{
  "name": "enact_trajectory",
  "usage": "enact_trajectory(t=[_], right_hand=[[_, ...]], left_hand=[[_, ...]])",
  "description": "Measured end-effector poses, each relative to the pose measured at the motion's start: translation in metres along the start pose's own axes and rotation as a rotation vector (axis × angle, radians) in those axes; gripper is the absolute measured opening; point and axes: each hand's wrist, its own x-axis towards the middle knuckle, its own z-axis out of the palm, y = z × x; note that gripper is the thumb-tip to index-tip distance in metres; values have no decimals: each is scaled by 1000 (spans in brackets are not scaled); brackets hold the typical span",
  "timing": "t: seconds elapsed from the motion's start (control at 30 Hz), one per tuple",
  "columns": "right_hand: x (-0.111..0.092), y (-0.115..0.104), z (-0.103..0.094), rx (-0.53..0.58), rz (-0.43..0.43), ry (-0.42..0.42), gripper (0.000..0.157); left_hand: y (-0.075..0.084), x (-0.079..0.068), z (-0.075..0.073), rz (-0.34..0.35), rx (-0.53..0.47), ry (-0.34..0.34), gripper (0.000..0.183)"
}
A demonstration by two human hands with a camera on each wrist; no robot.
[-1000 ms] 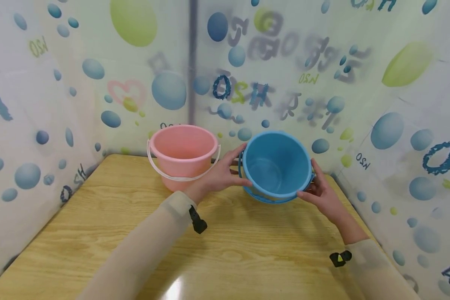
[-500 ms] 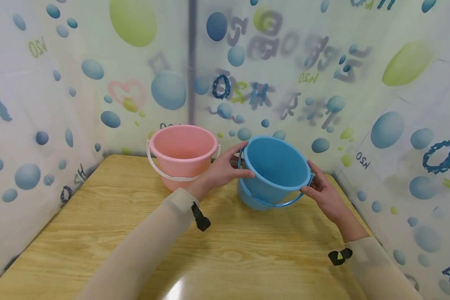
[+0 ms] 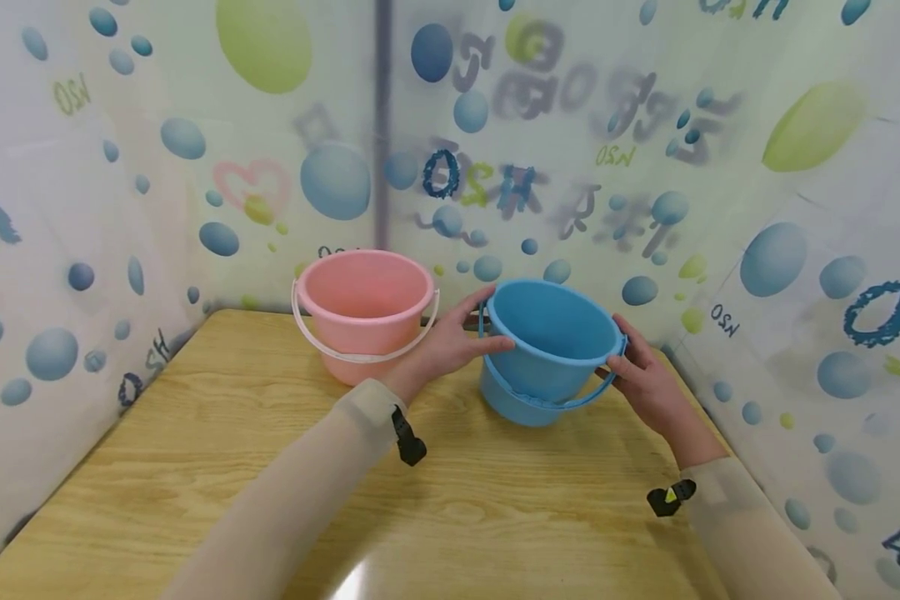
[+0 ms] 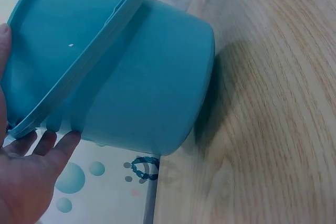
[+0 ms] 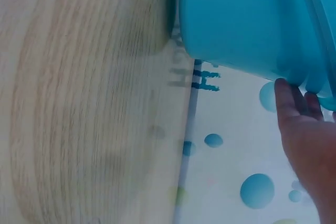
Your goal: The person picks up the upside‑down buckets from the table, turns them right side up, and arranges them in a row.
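Observation:
A blue plastic bucket (image 3: 540,367) is held between both hands at the back right of the table, its mouth facing up and slightly tilted. My left hand (image 3: 450,343) grips its left side, thumb over the rim and fingers against the outer wall. On the opposite side my right hand (image 3: 645,379) holds the rim, with fingers spread under it against the wall in the right wrist view. The bucket's blue handle (image 3: 588,398) hangs down across its front. In the left wrist view the bucket's base (image 4: 202,85) is close over the wood.
A pink bucket (image 3: 363,333) with a white handle (image 3: 360,359) stands upright to the left, just behind my left wrist. The wood-grain table (image 3: 480,500) ends at patterned curtain walls (image 3: 570,125) at the back and sides.
The blue bucket has tipped back from facing me to nearly upright, showing more of its outer wall. Its handle has swung clear in front. Both hands keep hold; the pink bucket stays put.

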Motion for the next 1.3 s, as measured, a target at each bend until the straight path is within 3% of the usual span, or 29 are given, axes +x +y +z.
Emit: enact_trajectory(t=[0.3, 0.57, 1.0, 1.3], right_hand=[[19, 6, -15, 155, 38, -27, 75], [32, 13, -22, 191, 115, 2, 74], [42, 19, -21, 217, 115, 17, 66], [39, 21, -21, 225, 106, 53, 67]], left_hand=[[-11, 12, 11, -15, -16, 9, 108], [-16, 22, 17, -30, 21, 4, 104], [-20, 25, 22, -96, 60, 54, 104], [-22, 26, 24, -63, 78, 31, 103]])
